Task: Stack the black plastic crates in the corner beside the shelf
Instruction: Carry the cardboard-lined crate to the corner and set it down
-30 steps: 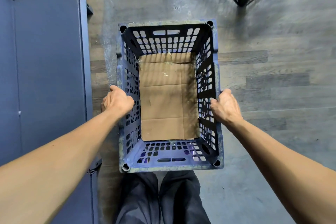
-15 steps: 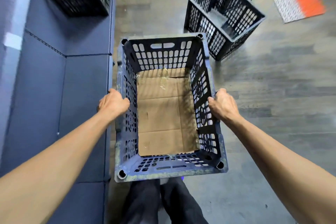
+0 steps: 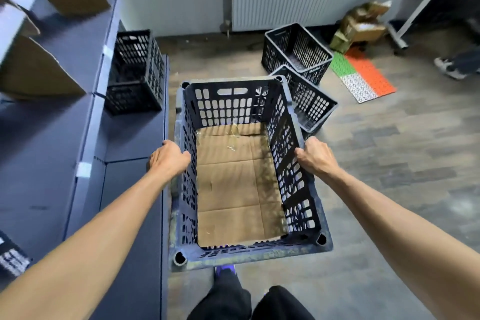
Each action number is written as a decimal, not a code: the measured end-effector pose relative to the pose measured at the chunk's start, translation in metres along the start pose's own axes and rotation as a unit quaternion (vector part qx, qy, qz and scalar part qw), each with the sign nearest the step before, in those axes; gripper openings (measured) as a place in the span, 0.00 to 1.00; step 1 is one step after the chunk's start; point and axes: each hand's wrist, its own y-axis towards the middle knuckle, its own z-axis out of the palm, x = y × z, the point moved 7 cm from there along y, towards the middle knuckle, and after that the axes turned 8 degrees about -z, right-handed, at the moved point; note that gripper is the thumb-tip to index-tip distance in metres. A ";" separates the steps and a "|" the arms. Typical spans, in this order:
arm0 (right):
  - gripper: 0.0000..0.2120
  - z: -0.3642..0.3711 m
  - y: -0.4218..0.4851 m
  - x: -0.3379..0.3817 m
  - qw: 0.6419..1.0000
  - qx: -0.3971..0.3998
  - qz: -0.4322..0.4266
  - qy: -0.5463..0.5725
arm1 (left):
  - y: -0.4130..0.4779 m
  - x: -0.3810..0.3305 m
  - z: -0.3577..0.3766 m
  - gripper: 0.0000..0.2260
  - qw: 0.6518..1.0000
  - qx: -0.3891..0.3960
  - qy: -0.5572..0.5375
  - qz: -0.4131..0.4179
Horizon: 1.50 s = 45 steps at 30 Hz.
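Observation:
I hold a black plastic crate point(image 3: 235, 102) lined with brown cardboard, carried in front of me above the floor. My left hand point(image 3: 168, 160) grips its left rim and my right hand point(image 3: 315, 157) grips its right rim. A second black crate point(image 3: 135, 73) stands in the corner beside the dark blue shelf point(image 3: 54, 117). Two more black crates lie on the floor ahead to the right: a far one point(image 3: 296, 52) and a nearer one point(image 3: 311, 104) partly hidden behind the held crate.
Cardboard boxes point(image 3: 39, 70) sit on the shelf at left. A green, white and orange mat point(image 3: 363, 75) lies on the wood floor at right. Crumpled boxes point(image 3: 361, 26) rest by the ribbed wall panel. Another person's shoe point(image 3: 448, 66) shows at far right.
The crate has risen from the floor with both hands on its rims. My view has tilted up, bringing in the corner crate, the two floor crates and the wall.

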 end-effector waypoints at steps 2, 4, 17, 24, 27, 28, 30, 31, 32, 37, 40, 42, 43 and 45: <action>0.10 -0.013 0.011 0.014 1.000 -0.013 -0.010 -0.007 | 0.012 -0.008 -0.018 0.30 1.000 -0.008 -0.002 0.009; 0.12 -0.023 0.021 0.024 1.000 -0.027 -0.014 0.001 | 0.023 -0.015 -0.035 0.30 1.000 -0.017 -0.009 0.016; 0.08 -0.078 0.111 0.054 0.996 -0.069 -0.045 -0.026 | 0.074 -0.075 -0.108 0.23 0.998 -0.059 0.012 0.015; 0.09 -0.115 0.188 0.069 0.992 -0.059 -0.110 -0.032 | 0.096 -0.121 -0.145 0.17 0.997 -0.082 -0.003 -0.012; 0.10 -0.131 0.218 0.076 0.991 -0.055 -0.116 -0.044 | 0.106 -0.140 -0.158 0.12 0.996 -0.091 -0.015 -0.022; 0.10 -0.136 0.226 0.078 0.990 -0.055 -0.118 -0.045 | 0.110 -0.146 -0.162 0.09 0.995 -0.095 -0.018 -0.022; 0.12 -0.145 0.241 0.081 0.989 -0.060 -0.125 -0.048 | 0.118 -0.156 -0.168 0.05 0.994 -0.102 -0.028 -0.018; 0.11 -0.149 0.248 0.084 0.989 -0.061 -0.127 -0.048 | 0.121 -0.161 -0.171 0.08 0.994 -0.104 -0.034 -0.018; 0.10 -0.151 0.254 0.086 0.989 -0.060 -0.128 -0.048 | 0.125 -0.165 -0.174 0.09 0.993 -0.106 -0.039 -0.018; 0.06 -0.162 0.285 0.098 0.988 -0.064 -0.128 -0.064 | 0.153 -0.183 -0.188 0.16 0.992 -0.118 -0.040 -0.022; 0.07 -0.165 0.306 0.108 0.987 -0.060 -0.131 -0.065 | 0.179 -0.194 -0.197 0.13 0.991 -0.122 -0.044 -0.014; 0.08 -0.167 0.321 0.116 0.987 -0.062 -0.131 -0.065 | 0.195 -0.202 -0.204 0.08 0.992 -0.121 -0.039 -0.004; 0.08 -0.168 0.331 0.121 0.987 -0.062 -0.132 -0.065 | 0.205 -0.206 -0.208 0.07 0.992 -0.119 -0.040 -0.002; 0.09 -0.169 0.350 0.133 0.987 -0.062 -0.129 -0.069 | 0.228 -0.212 -0.216 0.07 0.993 -0.115 -0.040 0.000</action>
